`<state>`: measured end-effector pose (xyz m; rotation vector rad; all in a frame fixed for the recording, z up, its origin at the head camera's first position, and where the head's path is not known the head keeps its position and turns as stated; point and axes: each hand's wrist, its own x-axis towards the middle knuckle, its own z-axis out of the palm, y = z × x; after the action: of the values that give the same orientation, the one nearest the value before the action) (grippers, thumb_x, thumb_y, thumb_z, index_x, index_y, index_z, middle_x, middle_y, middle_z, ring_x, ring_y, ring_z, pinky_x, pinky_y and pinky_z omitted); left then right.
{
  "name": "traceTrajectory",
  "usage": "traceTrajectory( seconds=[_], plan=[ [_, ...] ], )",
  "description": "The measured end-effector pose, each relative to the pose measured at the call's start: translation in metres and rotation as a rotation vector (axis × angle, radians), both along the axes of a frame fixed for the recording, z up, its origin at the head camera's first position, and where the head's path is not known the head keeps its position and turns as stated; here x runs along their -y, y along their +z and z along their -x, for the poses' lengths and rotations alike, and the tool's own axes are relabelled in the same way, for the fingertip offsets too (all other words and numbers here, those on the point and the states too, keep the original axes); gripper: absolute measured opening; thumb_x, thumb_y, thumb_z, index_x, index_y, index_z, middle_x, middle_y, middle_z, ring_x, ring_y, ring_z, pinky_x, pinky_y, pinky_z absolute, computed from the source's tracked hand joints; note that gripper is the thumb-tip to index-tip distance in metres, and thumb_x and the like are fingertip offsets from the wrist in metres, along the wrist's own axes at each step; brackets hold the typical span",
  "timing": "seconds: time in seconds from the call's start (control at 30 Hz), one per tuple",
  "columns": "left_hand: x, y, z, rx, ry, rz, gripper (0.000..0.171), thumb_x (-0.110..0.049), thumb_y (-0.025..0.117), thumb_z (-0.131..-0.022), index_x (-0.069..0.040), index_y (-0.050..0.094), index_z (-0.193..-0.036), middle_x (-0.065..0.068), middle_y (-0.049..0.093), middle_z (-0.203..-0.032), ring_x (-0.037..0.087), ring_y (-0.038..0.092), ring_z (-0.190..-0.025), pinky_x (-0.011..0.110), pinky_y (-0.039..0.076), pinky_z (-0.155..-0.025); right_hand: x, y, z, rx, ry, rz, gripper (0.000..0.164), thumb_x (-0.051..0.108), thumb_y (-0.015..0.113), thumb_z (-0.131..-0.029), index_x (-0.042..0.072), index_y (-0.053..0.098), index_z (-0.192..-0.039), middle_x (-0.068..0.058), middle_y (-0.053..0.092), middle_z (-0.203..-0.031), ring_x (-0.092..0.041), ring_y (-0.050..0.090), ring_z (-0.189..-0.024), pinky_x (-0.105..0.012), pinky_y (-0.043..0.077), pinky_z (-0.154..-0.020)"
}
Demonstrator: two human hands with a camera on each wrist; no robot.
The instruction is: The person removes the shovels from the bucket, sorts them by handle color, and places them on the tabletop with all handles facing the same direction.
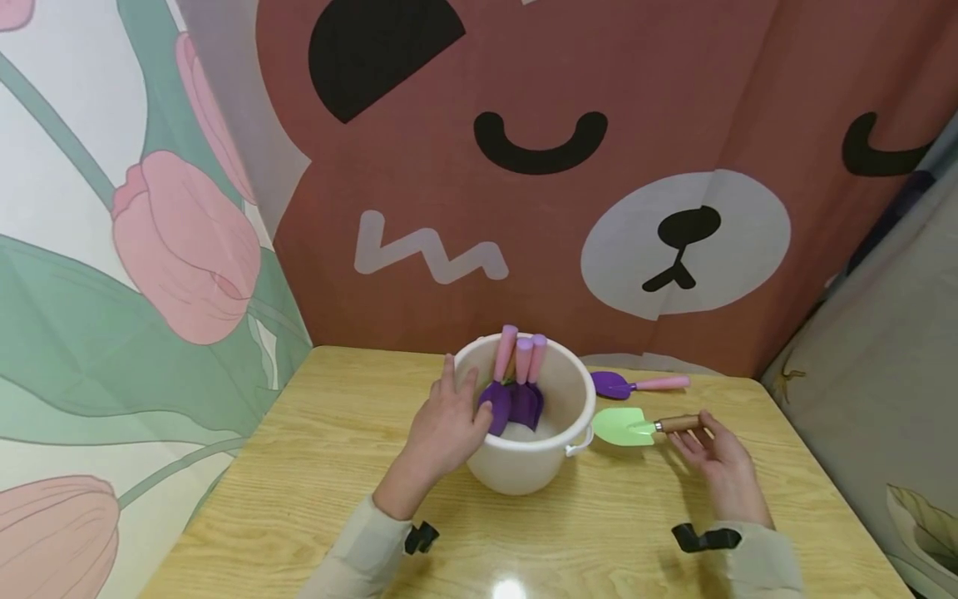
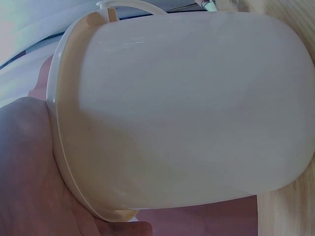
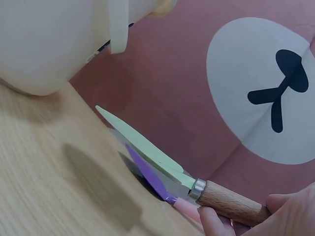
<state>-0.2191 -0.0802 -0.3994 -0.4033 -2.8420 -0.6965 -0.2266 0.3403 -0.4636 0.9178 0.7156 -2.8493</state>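
A white plastic bucket (image 1: 516, 470) stands on the table, holding purple toy shovels (image 1: 495, 408) with pink handles upright inside. My left hand (image 1: 449, 420) grips its left rim, with the thumb over the inner side and some fingertips along the outside. The left wrist view shows mostly the bucket's side (image 2: 197, 108), the palm against its rim. My right hand (image 1: 720, 462) pinches the wooden handle of a light green garden trowel (image 1: 624, 427), right of the bucket. In the right wrist view the trowel's blade (image 3: 142, 145) is raised above the table, casting a shadow.
Behind the green trowel, another purple shovel (image 1: 614, 385) with a pink handle lies on the wooden table (image 1: 299, 474). The bucket's white carrying handle (image 1: 580, 441) hangs at its right side. A curtain (image 1: 419, 183) with a bear print hangs along the back edge.
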Motion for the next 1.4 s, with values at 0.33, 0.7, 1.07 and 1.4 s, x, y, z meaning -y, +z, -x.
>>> traceTrajectory(
  seconds=[0.33, 0.7, 1.07, 1.4],
  plan=[
    [0.0, 0.001, 0.0, 0.001, 0.0, -0.006, 0.066, -0.044, 0.046, -0.1, -0.009, 0.04, -0.156, 0.026, 0.013, -0.166, 0.042, 0.04, -0.14, 0.055, 0.05, -0.096, 0.002, -0.007, 0.002, 0.034, -0.008, -0.062, 0.042, 0.019, 0.066, -0.097, 0.039, 0.048, -0.129, -0.002, 0.067, -0.096, -0.023, 0.071, -0.09, -0.039, 0.047, -0.104],
    [0.0, 0.001, 0.0, 0.008, 0.003, -0.016, 0.065, -0.042, 0.048, -0.101, -0.01, 0.04, -0.156, 0.026, 0.013, -0.166, 0.042, 0.039, -0.141, 0.056, 0.049, -0.097, 0.001, -0.013, 0.002, 0.047, 0.006, -0.068, 0.041, 0.02, 0.065, -0.097, 0.038, 0.048, -0.13, -0.003, 0.066, -0.092, -0.023, 0.071, -0.089, -0.038, 0.048, -0.104],
    [0.0, -0.001, 0.0, 0.008, 0.0, -0.02, 0.066, -0.043, 0.047, -0.1, -0.009, 0.04, -0.156, 0.026, 0.012, -0.166, 0.042, 0.039, -0.141, 0.056, 0.049, -0.097, 0.001, -0.019, 0.002, 0.033, 0.022, -0.074, 0.022, 0.02, 0.063, -0.098, 0.029, 0.055, -0.116, -0.004, 0.066, -0.092, -0.023, 0.072, -0.09, -0.039, 0.047, -0.104],
    [0.0, 0.0, 0.0, 0.014, 0.004, -0.022, 0.065, -0.043, 0.047, -0.1, -0.01, 0.04, -0.156, 0.025, 0.013, -0.166, 0.042, 0.038, -0.142, 0.056, 0.048, -0.098, 0.003, -0.02, 0.002, 0.038, 0.039, -0.044, 0.035, 0.018, 0.064, -0.097, 0.036, 0.051, -0.125, -0.005, 0.065, -0.094, -0.022, 0.069, -0.095, -0.038, 0.041, -0.109]
  ],
)
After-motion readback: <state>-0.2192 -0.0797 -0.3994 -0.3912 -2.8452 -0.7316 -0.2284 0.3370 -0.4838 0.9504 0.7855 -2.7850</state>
